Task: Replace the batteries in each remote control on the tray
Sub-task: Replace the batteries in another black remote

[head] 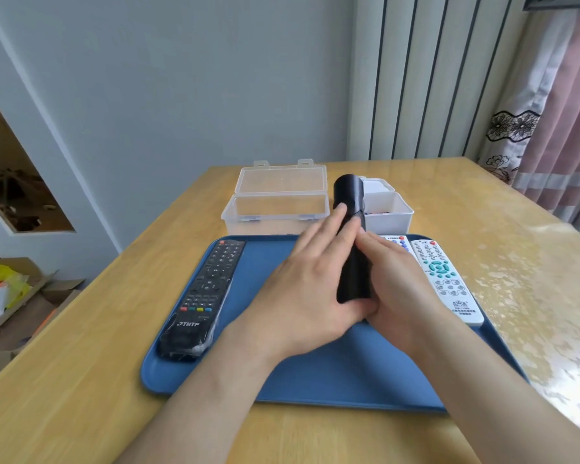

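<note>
- Holding a black remote (350, 229) back-side up above the blue tray (315, 373), the right hand (402, 283) clamps its lower end; the left hand (310, 279) lies flat along its side, fingers straight, pressing rather than closed.
- Rigid, light, smooth plastic, likely slippery; best held by the long edges, thumb free for the battery cover.
- A wrapped black remote (203, 296) and white remote (449, 281) lie on the tray; open clear boxes (278, 199) sit behind on the worktop.

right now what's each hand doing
Left hand: open, fingers flat against the black remote.
Right hand: closed around the black remote.
</note>
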The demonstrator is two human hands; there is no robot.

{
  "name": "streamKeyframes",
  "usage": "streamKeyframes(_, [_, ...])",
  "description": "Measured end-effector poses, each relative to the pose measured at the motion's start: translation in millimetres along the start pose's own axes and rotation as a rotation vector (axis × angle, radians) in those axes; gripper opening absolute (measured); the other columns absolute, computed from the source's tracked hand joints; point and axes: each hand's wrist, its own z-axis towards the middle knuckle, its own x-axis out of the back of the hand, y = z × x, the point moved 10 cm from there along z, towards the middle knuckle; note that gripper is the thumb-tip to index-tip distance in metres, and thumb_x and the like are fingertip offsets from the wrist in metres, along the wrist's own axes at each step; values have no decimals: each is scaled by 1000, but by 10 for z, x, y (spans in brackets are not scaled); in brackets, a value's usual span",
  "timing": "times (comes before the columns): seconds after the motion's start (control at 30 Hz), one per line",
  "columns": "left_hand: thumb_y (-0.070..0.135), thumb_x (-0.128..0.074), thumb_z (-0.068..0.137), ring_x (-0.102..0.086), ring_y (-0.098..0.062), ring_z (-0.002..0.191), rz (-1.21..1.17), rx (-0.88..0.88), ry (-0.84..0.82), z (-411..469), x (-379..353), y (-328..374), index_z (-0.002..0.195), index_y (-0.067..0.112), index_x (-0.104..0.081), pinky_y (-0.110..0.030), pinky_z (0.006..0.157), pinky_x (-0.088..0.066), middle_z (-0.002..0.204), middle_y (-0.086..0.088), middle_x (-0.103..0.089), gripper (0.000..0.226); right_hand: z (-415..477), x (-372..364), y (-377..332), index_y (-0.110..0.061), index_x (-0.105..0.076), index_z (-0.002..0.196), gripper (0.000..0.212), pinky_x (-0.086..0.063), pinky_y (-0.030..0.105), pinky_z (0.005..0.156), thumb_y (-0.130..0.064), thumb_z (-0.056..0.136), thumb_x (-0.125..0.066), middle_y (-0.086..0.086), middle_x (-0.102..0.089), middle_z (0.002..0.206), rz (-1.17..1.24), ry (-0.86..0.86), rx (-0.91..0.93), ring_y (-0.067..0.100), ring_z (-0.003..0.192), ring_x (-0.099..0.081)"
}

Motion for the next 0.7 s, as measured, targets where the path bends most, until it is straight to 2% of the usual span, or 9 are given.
streamKeyframes(0.03, [44,-71,79,-5,-4,147,18,10,-14,-7,-16,-7,154,26,-15,-32,118,-23,162,13,-3,95,3,44,9,-15,-69,112,27,-58,36,69,-30,103,-49,15,-74,107,-10,34,-16,27,91,-74])
streamKeyframes(0.1, [45,-71,78,-30,-10,141,17,29,0,-15,29,-5,153,24,-21,-32,113,-32,162,12,-9,92,-9,72,3,-10,-69,110,30,-59,33,58,-30,103,-47,17,-75,100,38,55,-34,27,81,-74])
streamKeyframes(0.17, [46,-67,76,-55,-17,119,-14,34,15,-23,96,27,151,25,-31,-32,104,-42,160,10,-20,86,-23,47,-53,-5,-68,108,34,-57,31,52,-28,105,-44,18,-71,91,72,29,-13,25,74,-70])
streamKeyframes(0.27, [51,-61,70,-61,-14,113,-52,26,51,-38,209,64,143,26,-46,-31,101,-45,153,2,-39,79,-33,14,-105,-4,-69,99,35,-58,30,55,-27,105,-44,15,-69,81,36,-20,29,25,69,-68])
streamKeyframes(0.37, [50,-61,77,-68,-17,87,-62,-109,182,-55,379,148,122,18,-66,-35,78,-55,112,-4,-71,55,-45,-14,-142,-7,-72,87,39,-56,32,58,-33,102,-49,12,-70,72,-8,-37,54,25,64,-66])
streamKeyframes(0.43, [36,-58,88,-62,-26,63,18,-248,342,-103,495,302,105,7,-71,-36,54,-52,75,-3,-68,36,-48,27,-155,-9,-70,86,37,-55,29,53,-36,101,-50,8,-71,70,30,-4,62,21,61,-69])
streamKeyframes(0.53, [22,-54,94,-56,-20,55,173,-331,544,-177,601,462,104,3,-72,-29,48,-47,65,1,-63,28,-5,165,-154,-9,-65,90,33,-53,26,47,-36,101,-50,5,-69,67,115,92,65,17,57,-66])
streamKeyframes(0.63, [20,-50,95,-48,-12,54,22,-127,638,-161,840,153,97,12,-73,-18,53,-40,62,9,-50,24,61,319,-168,-5,-62,103,30,-50,25,44,-28,104,-43,8,-66,65,134,197,57,19,52,-63])
streamKeyframes(0.7, [18,-49,98,-60,-13,56,-292,120,500,-74,816,-277,86,24,-68,-19,53,-50,68,7,-59,24,90,387,-180,-3,-60,113,31,-49,25,46,-24,104,-39,10,-65,68,173,222,60,20,50,-58])
